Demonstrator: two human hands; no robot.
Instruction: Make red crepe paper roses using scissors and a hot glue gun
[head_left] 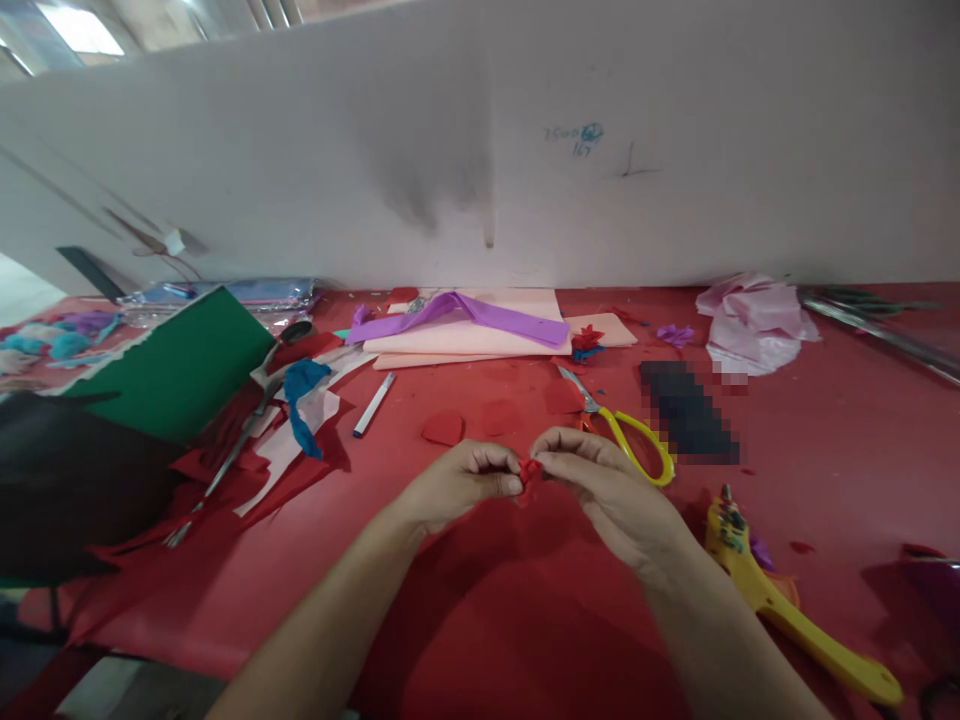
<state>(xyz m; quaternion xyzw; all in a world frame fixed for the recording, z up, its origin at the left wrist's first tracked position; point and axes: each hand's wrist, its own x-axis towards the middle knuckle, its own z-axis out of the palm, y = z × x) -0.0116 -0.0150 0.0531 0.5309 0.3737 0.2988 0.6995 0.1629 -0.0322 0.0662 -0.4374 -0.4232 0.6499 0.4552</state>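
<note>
The small crumpled red piece, perhaps paper or cloth, is above the red table, between the two bare hands of the person. The left hand has thumb and forefinger closed upon its left side, and the right hand pinches it from the other side, also with the finger ends brought together. I cannot tell how tightly they press. Just beyond the fingers, two red petal-shaped cutouts are lying flat, near to each other. Beside the right hand, on its far side, there is a pair of scissors with yellow handles, and nearer to the right forearm rests a yellow glue gun. A dark object by the scissors is blurred, so I cannot say what it is. Farther to the left I notice a white marker, then a twisted blue strip upon some scraps, and a green sheet standing tilted. Toward the back, a folded purple strip lies over peach sheets; near them is a little red flower. Behind everything rises a pale panel with blue handwriting.
</note>
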